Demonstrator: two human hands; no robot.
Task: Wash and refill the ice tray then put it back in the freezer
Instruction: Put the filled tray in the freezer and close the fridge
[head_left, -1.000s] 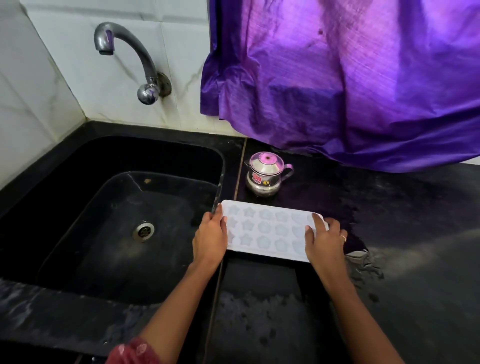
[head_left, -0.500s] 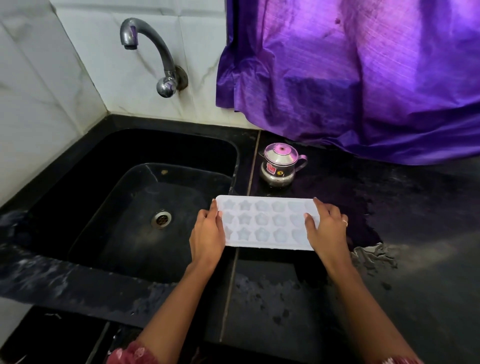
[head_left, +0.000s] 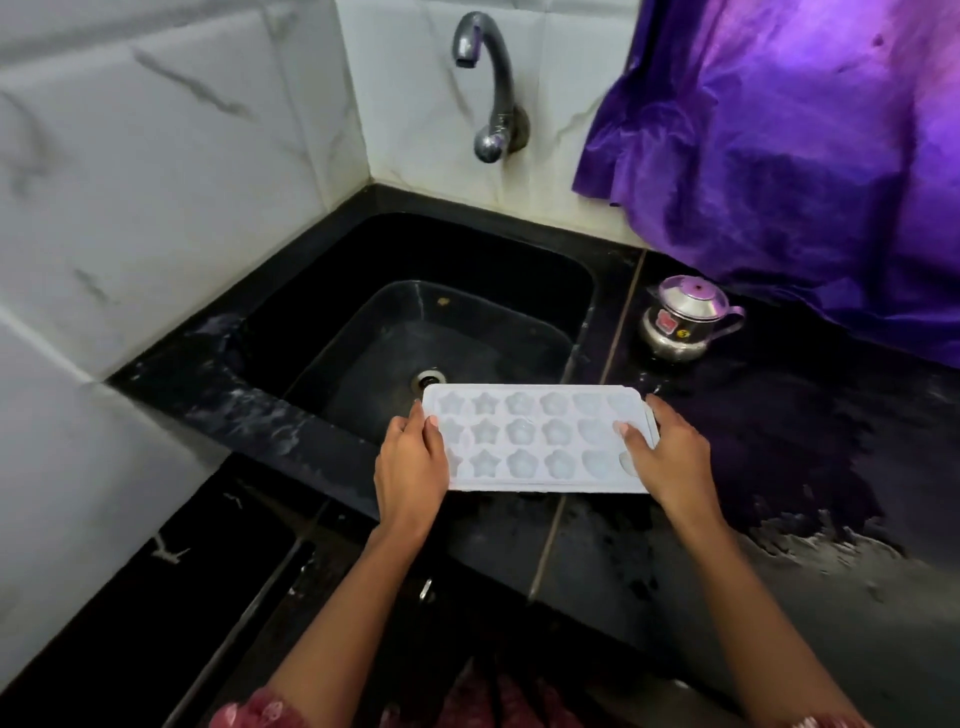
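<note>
White marble-look wall tiles (head_left: 156, 182) fill the left side, meeting in a corner behind a black rectangular sink (head_left: 363, 291) sunk into the black stone counter (head_left: 779, 519). A curved grey metal tap (head_left: 491, 88) comes out of the back wall above the sink, its spout pointing down over the basin; a round metal drain (head_left: 428, 378) shows in the sink floor, partly hidden by the tray's far edge.

The left hand (head_left: 410, 467) grips the left short end of a white rectangular plastic ice tray (head_left: 535, 439) with star- and flower-shaped cells, thumb on top of the rim and fingers curled under. The tray is held level, cells facing up, over the near right corner of the sink and the counter edge beside it. Whether the cells hold water cannot be told. The right hand (head_left: 667, 457) clamps the right short end the same way, thumb (head_left: 631, 434) pressed onto the top surface.

Further right, near the back of the counter, stands a small shiny steel pot with a purple-tinted lid and a side spout (head_left: 685, 319), well apart from the tray. Above and behind it hangs a crumpled purple curtain (head_left: 805, 156). The counter to the right looks wet, with pale streaks. At the bottom edge, patterned red sleeves (head_left: 260, 712) show
</note>
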